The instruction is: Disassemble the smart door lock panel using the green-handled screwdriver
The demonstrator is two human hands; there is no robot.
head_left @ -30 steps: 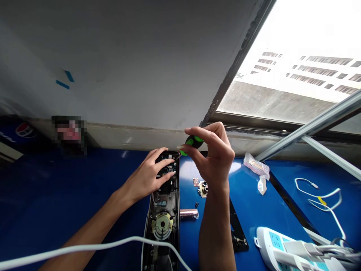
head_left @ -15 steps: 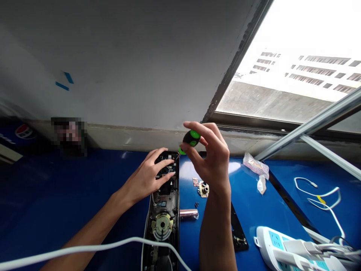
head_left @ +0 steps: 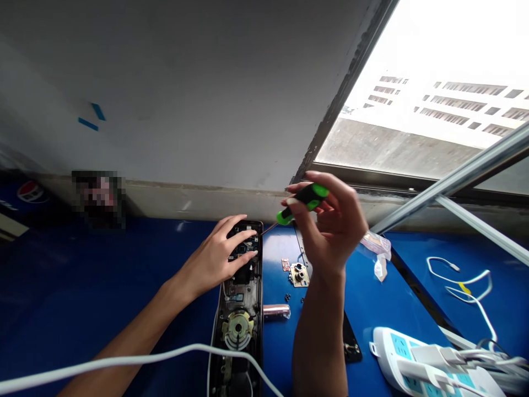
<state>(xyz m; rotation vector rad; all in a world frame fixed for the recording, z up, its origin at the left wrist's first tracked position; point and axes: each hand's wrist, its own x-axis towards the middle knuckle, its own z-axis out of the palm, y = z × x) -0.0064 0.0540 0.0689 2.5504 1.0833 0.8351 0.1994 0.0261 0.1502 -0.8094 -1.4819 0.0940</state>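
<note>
a device (head_left: 248,302) is lying on the table (head_left: 103,281) by the wall (head_left: 185,99), a cable (head_left: 194,348) crossing before it. the left hand (head_left: 221,255) is resting wide on the device, the right hand (head_left: 334,229) gripping a screwdriver (head_left: 305,199).

Grey wall (head_left: 185,82) behind, two blue tape strips (head_left: 88,124) at left; paler band (head_left: 198,205) along its foot. Glossy blue surface (head_left: 82,286) below, pale sheen (head_left: 278,242) near wall. Upper right, bright window (head_left: 413,33), dark frame (head_left: 372,175), pale building (head_left: 467,102) outside; silvery metal bar (head_left: 475,168) slanting in front.
</note>
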